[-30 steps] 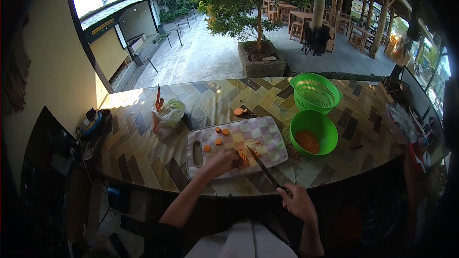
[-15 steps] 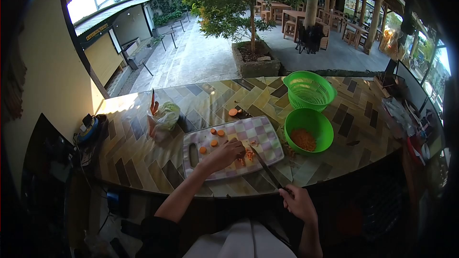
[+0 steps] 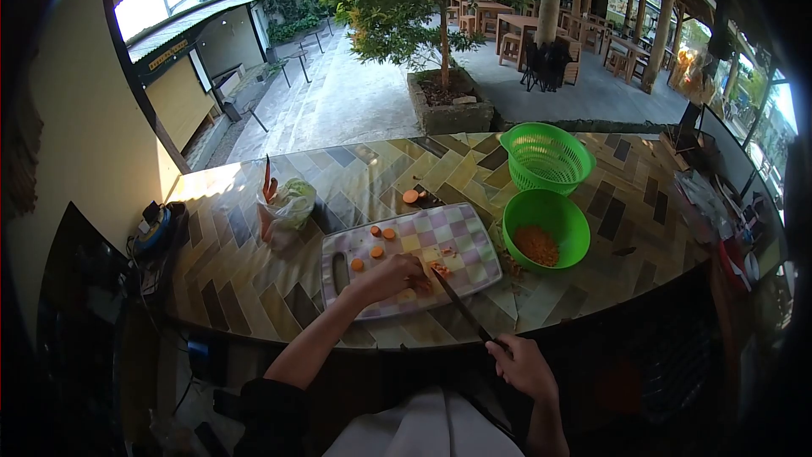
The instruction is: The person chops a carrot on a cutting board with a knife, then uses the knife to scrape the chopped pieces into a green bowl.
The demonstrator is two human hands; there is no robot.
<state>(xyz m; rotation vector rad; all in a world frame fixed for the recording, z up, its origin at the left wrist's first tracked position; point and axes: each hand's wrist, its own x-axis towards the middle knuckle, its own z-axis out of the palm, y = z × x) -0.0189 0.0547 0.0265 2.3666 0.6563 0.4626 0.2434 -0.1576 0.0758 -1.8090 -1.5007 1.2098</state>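
Observation:
On a checkered cutting board (image 3: 461,233), my left hand (image 3: 401,278) is bunched with its fingertips pressed down over carrot; the gripped piece is mostly hidden. My right hand (image 3: 523,367) is wrapped round the handle of a knife (image 3: 461,306). Its blade points away from me, the tip close beside my left fingers. Small chopped carrot bits (image 3: 441,269) lie by the tip. Several thick carrot rounds (image 3: 376,251) rest on the board's left part. Right of the board stands a green bowl (image 3: 575,241) containing finely chopped carrot (image 3: 536,245).
Behind the bowl stands a green colander (image 3: 548,156). A carrot chunk (image 3: 411,196) lies just past the board's far edge. Left of the board, a plastic bag (image 3: 294,205) holds greens, with a reddish pointed item sticking up. Clutter (image 3: 715,203) fills the counter's right end.
The knife and my right hand have shifted slightly left and toward me, bringing the tip nearer my left fingers. My left hand has moved slightly, still pressed on the board.

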